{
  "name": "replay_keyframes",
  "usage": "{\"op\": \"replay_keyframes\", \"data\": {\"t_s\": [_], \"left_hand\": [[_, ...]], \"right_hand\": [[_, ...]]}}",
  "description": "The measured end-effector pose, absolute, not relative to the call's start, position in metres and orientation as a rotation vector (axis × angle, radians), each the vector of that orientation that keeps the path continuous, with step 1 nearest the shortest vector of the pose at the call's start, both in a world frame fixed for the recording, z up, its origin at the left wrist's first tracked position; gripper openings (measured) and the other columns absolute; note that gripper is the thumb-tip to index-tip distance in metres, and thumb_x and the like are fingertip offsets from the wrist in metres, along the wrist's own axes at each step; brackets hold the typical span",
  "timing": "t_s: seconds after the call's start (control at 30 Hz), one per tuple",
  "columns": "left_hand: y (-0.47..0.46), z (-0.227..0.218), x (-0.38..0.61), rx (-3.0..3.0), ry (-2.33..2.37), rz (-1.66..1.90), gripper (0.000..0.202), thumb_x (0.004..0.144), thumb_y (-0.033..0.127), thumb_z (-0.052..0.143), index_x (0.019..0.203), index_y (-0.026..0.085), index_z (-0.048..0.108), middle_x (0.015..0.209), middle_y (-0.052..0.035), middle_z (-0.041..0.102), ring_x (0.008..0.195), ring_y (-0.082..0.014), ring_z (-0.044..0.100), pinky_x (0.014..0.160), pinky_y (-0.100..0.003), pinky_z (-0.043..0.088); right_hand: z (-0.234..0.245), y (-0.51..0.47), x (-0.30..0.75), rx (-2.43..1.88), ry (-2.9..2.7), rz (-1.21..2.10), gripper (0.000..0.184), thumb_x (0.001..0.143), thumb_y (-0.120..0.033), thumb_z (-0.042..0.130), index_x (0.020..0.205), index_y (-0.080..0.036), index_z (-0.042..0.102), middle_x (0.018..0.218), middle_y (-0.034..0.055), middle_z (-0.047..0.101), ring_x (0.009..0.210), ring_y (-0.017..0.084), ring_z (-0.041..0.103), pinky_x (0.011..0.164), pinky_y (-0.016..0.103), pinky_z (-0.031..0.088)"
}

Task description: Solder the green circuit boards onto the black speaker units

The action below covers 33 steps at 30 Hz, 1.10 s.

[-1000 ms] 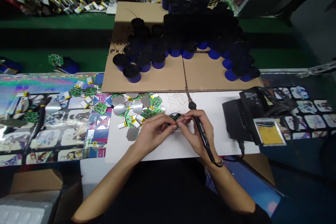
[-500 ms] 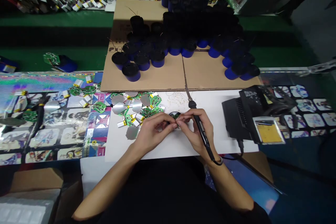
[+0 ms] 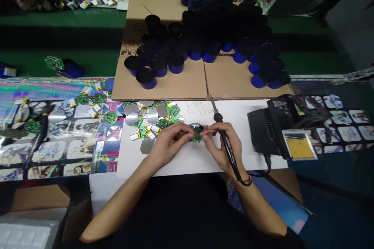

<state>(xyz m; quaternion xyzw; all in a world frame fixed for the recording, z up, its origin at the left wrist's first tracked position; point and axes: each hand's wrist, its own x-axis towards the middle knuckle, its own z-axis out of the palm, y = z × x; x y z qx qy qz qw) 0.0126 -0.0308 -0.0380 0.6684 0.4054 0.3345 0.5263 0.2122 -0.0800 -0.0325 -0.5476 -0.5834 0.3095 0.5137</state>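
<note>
The person's left hand (image 3: 169, 144) is pinching a small green circuit board (image 3: 197, 135) to keep it steady above the white paper (image 3: 242, 132), while the right hand (image 3: 223, 144) is closing around a soldering iron (image 3: 230, 159), holding its tip clear.

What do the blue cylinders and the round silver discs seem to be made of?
The blue cylinders look like smooth plastic or painted metal, with a soft sheen; the look leaves it open. The silver discs look like thin metal or foil: they shine like mirrors.
</note>
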Motion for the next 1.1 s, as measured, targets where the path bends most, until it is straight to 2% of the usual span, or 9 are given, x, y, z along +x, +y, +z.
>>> {"op": "replay_keyframes", "data": {"t_s": [0.13,0.37,0.57,0.7,0.8,0.87,0.93,1.03,1.1], "left_hand": [[-0.028,-0.035,0.011,1.637,0.930,0.769,0.014,0.105,0.032,0.068,0.102,0.021,0.075,0.098,-0.0052,0.075,0.089,-0.0174,0.068,0.075,-0.028,0.050],[-0.034,-0.034,0.011,1.823,0.933,0.875,0.021,0.098,0.032,0.078,0.114,0.021,0.069,0.092,-0.0006,0.074,0.066,-0.0107,0.057,0.064,-0.024,0.049],[-0.033,-0.031,0.017,2.109,0.830,1.115,0.006,0.103,0.015,0.068,0.105,0.020,0.069,0.095,-0.0043,0.076,0.087,-0.0168,0.069,0.083,-0.032,0.055],[-0.034,-0.030,0.014,1.951,0.878,1.009,0.003,0.102,0.017,0.068,0.101,0.019,0.070,0.098,-0.0060,0.072,0.093,-0.0179,0.069,0.084,-0.032,0.055],[-0.033,-0.033,0.009,1.931,0.906,0.947,0.003,0.101,0.018,0.069,0.100,0.019,0.071,0.104,-0.0077,0.069,0.103,-0.0195,0.068,0.089,-0.032,0.055],[-0.032,-0.036,0.007,2.008,0.877,0.947,0.004,0.101,0.015,0.068,0.100,0.019,0.070,0.104,-0.0070,0.072,0.101,-0.0196,0.068,0.091,-0.035,0.053],[-0.031,-0.038,0.008,2.098,0.837,0.934,0.007,0.101,0.013,0.065,0.101,0.020,0.069,0.104,-0.0059,0.075,0.097,-0.0192,0.068,0.090,-0.036,0.052],[-0.028,-0.038,0.010,2.172,0.820,0.889,0.010,0.100,0.011,0.062,0.099,0.020,0.066,0.105,-0.0053,0.078,0.095,-0.0193,0.069,0.090,-0.037,0.051],[-0.026,-0.038,0.011,2.181,0.823,0.864,0.011,0.100,0.011,0.061,0.097,0.020,0.065,0.104,-0.0053,0.078,0.095,-0.0194,0.069,0.091,-0.037,0.052]], "right_hand": [[-0.026,-0.074,0.218,-1.248,-1.550,0.689,0.032,0.093,-0.014,0.075,0.119,-0.029,0.063,0.108,0.0023,0.079,0.093,0.018,0.074,0.083,0.035,0.059],[-0.025,-0.074,0.211,-1.309,-1.498,0.682,0.026,0.092,-0.019,0.079,0.112,-0.029,0.065,0.097,-0.0004,0.077,0.085,0.017,0.075,0.079,0.032,0.061],[-0.031,-0.077,0.209,-1.308,-1.473,0.710,0.025,0.094,-0.020,0.078,0.113,-0.029,0.065,0.096,-0.0003,0.076,0.083,0.016,0.072,0.081,0.033,0.060],[-0.030,-0.082,0.215,-1.318,-1.524,0.716,0.025,0.093,-0.018,0.078,0.112,-0.029,0.066,0.098,0.0006,0.076,0.086,0.017,0.071,0.083,0.034,0.059],[-0.022,-0.088,0.229,-1.311,-1.468,0.766,0.013,0.099,-0.032,0.071,0.112,-0.028,0.070,0.087,0.0011,0.075,0.078,0.017,0.071,0.075,0.034,0.058],[-0.013,-0.089,0.240,-1.269,-1.324,0.862,0.030,0.105,-0.050,0.059,0.123,-0.028,0.069,0.069,-0.0015,0.068,0.059,0.015,0.063,0.056,0.030,0.050],[-0.004,-0.090,0.252,-1.241,-1.190,0.932,0.045,0.102,-0.061,0.059,0.135,-0.029,0.062,0.066,-0.0026,0.067,0.051,0.015,0.057,0.046,0.028,0.042],[0.001,-0.093,0.267,-1.317,-1.187,0.946,0.037,0.096,-0.049,0.073,0.126,-0.028,0.069,0.084,0.0023,0.077,0.057,0.015,0.064,0.046,0.028,0.046],[0.000,-0.097,0.275,-1.422,-1.261,0.864,0.023,0.093,-0.036,0.078,0.113,-0.025,0.077,0.081,0.0029,0.078,0.057,0.015,0.067,0.046,0.027,0.048]]}}
